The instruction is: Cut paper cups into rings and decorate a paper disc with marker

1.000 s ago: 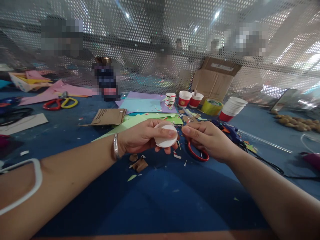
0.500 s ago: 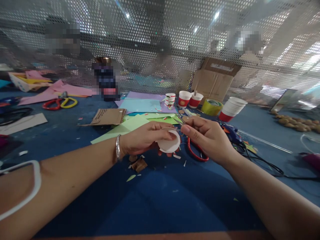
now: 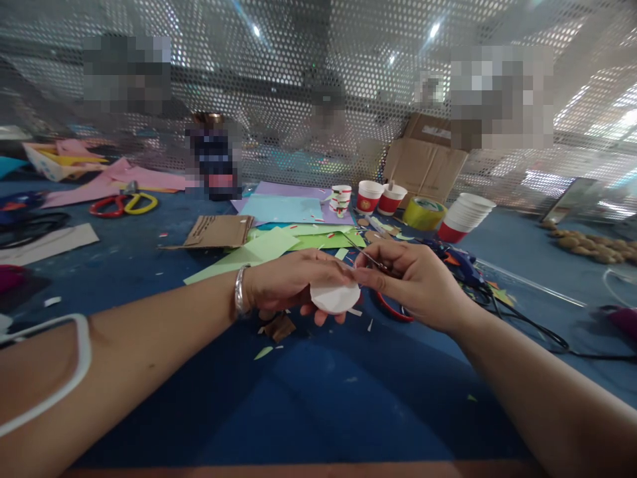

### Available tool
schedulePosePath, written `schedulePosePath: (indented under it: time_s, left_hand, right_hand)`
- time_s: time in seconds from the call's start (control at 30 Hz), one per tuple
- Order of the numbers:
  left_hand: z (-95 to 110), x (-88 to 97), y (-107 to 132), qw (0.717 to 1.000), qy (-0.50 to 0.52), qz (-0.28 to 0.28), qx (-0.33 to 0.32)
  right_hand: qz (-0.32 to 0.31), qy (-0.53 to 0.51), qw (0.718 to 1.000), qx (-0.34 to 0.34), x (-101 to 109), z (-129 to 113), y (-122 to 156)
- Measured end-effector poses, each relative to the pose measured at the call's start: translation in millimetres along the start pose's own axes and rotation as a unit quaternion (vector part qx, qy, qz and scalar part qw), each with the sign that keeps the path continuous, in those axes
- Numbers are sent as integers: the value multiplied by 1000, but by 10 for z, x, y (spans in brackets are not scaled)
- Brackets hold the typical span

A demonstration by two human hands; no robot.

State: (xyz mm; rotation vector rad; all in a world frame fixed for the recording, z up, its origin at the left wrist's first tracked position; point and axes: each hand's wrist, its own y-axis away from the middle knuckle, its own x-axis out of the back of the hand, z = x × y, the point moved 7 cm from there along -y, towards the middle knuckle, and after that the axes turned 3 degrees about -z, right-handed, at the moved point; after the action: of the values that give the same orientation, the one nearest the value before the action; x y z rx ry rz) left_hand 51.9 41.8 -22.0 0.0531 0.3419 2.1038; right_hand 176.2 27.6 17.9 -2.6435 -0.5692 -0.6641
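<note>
Just above the table, my left hand (image 3: 303, 275) is closed on a round white paper piece (image 3: 336, 297), which looks like a cut-down paper cup base. Its fingertips show beneath the piece. My right hand (image 3: 405, 275) grips a pair of scissors (image 3: 369, 255) near the pivot, with one thin blade pointing up and left. A red handle loop hangs below that palm. The right fingertips meet the upper right edge of the white piece; whether they touch it I cannot tell. Paper scraps (image 3: 279, 328) lie under the left hand.
Green paper (image 3: 249, 255), blue paper (image 3: 283, 209) and cardboard (image 3: 219, 231) lie ahead. Behind my right hand stand paper cups (image 3: 369, 197), yellow tape (image 3: 423, 214) and stacked cups (image 3: 462, 218). A glue gun (image 3: 460, 262) with black cable lies right; red-yellow scissors (image 3: 124, 202) lie left.
The white piece has tipped so that its flat face shows less of its hollow, and my left fingers have shifted over its top edge. The scissors' blade now shows more clearly.
</note>
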Motion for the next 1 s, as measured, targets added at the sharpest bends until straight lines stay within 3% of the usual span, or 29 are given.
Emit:
schedulePosePath:
  time_s: [0.17,0.43,0.6,0.73,0.87,1.0]
  left_hand:
    - [19,46,2,998,40,40,-7]
    - [-46,72,-9,997,76,-14,27]
    - [-41,81,-2,999,35,4,22]
    - [55,87,3,995,-56,38,-67]
    - [122,130,-10,974,-130,91,-163]
    - [159,141,-11,954,-189,127,-196]
  right_hand:
    - [0,33,999,-19,13,52,-10]
    - [-19,89,996,8,-47,-70,19]
    - [-26,95,995,-4,-58,-6,9]
    - [8,92,996,-2,18,52,-11]
    - [38,79,996,-8,79,66,-19]
    - [60,80,995,-1,96,34,-24]
